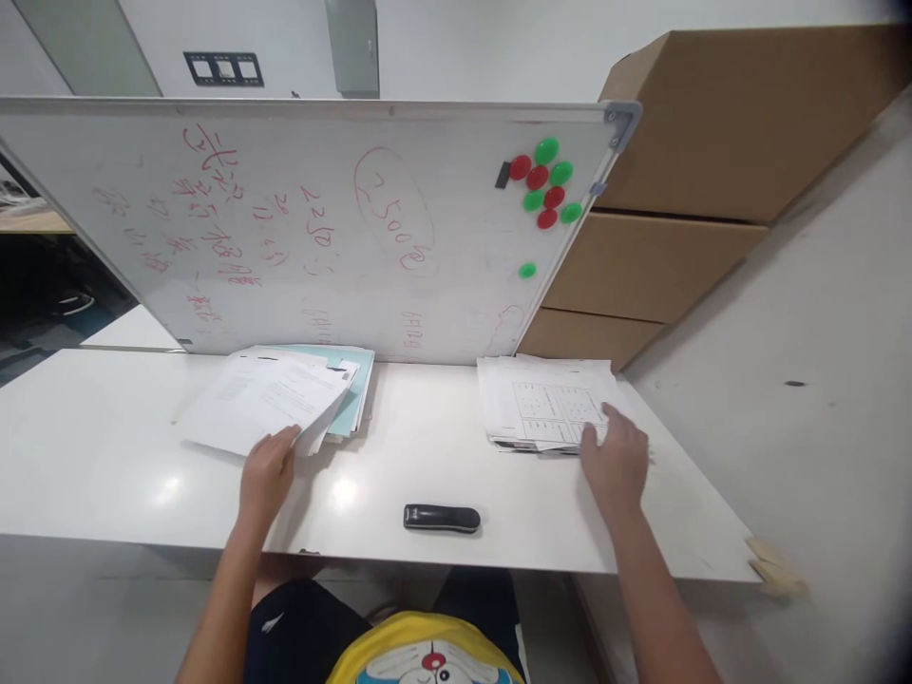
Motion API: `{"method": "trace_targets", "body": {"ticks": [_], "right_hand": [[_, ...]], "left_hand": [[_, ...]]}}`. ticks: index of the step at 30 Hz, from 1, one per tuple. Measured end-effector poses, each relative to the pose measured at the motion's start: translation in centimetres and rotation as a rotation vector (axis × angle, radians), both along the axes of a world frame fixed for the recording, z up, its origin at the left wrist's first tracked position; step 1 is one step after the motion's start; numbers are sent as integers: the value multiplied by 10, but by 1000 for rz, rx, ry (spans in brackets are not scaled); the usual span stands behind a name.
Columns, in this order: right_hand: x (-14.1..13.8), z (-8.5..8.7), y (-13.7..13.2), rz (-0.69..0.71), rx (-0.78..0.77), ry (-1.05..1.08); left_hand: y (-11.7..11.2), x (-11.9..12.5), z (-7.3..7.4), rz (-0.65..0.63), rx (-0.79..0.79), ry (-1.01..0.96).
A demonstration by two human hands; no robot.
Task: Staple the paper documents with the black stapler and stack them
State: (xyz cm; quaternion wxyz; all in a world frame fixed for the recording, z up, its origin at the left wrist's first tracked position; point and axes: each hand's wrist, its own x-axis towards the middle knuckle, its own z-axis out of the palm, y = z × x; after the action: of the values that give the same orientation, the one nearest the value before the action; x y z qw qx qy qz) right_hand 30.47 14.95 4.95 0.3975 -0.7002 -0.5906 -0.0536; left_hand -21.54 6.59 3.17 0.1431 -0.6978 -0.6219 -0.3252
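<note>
Two hands, each at its own paper stack on the tabletop.
Left hand [267, 472] touches the near edge of the left stack [263, 394]; I cannot tell whether its grip pinches it. Right hand [617, 463], grip apart, rests flat on the right stack [545, 404]. The stapler [442, 518] lies untouched between them. The whiteboard [299, 218] has red scrawl, with something like "25000" circled.

Left paper stack [267, 399]: white printed sheets, loosely fanned and skewed, lying flat over light blue sheets, on the left part of the white table [106, 456].
Right paper stack [545, 408]: white sheets, the top one printed with a grid table, roughly squared, lying flat on the table's right part.
</note>
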Motion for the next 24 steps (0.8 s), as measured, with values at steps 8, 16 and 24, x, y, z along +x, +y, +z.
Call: {"method": "trace_targets", "body": {"ticks": [8,16,24], "right_hand": [[-155,17,-53,851,-711,1002],[-174,-2,-7,712,-749,1315],[-132,5,10,665,-706,1126]], "left_hand": [[-1,149,10,-359,168,31],[1,149,-4,-373,99,301],[-11,100,-13,214,38,-234]]}}
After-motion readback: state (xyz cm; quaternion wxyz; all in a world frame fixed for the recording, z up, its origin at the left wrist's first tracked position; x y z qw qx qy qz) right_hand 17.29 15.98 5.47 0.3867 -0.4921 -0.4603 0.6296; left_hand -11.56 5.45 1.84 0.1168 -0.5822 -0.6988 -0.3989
